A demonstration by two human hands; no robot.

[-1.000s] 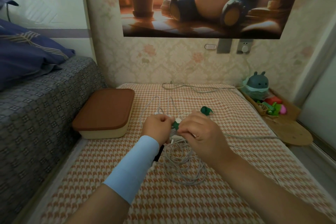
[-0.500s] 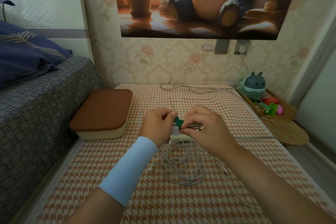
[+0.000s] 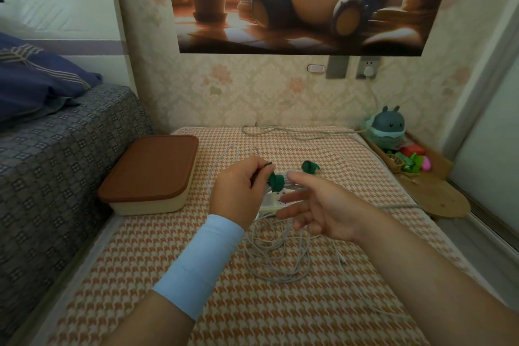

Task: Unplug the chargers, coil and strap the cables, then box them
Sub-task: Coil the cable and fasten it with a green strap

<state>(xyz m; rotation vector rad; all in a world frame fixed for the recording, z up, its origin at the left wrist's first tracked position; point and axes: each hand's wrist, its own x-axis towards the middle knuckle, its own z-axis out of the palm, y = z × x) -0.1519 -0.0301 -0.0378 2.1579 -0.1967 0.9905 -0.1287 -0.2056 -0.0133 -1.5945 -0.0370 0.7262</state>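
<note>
Our left hand [image 3: 238, 191] has its fingers curled tight, pinching the green strap [image 3: 276, 181] where it wraps a coiled cable bundle [image 3: 289, 184]. We judge the pinch keeps the wrap from springing loose, and a strap tail pokes up past the thumb. Our right hand [image 3: 317, 205] is just beside it with fingers spread apart and gripping nothing; we read it as clear of the wrap and free for the next piece. The bundle is held up over a white block [image 3: 271, 202], and we cannot tell whether that is a charger or a power strip. Loose cable [image 3: 280, 261] lies tangled on the mat [image 3: 280, 317] under our wrists, not coiled yet. A spare strap [image 3: 310, 167] waits just beyond the bundle, within easy reach. A far cable [image 3: 295, 135] runs along the back edge toward a wall charger [image 3: 368, 71] sitting in its socket, so unplugging looks unfinished. Containers: the box [image 3: 146, 205] sits left of the mat and well apart from the bundle. Its brown lid is on and the contents are hidden, so nothing shows as boxed. A wooden tray [image 3: 436, 156] on the right holds small toys [image 3: 410, 161], with a round figure [image 3: 389, 126] behind them. Neither looks task related.
</note>
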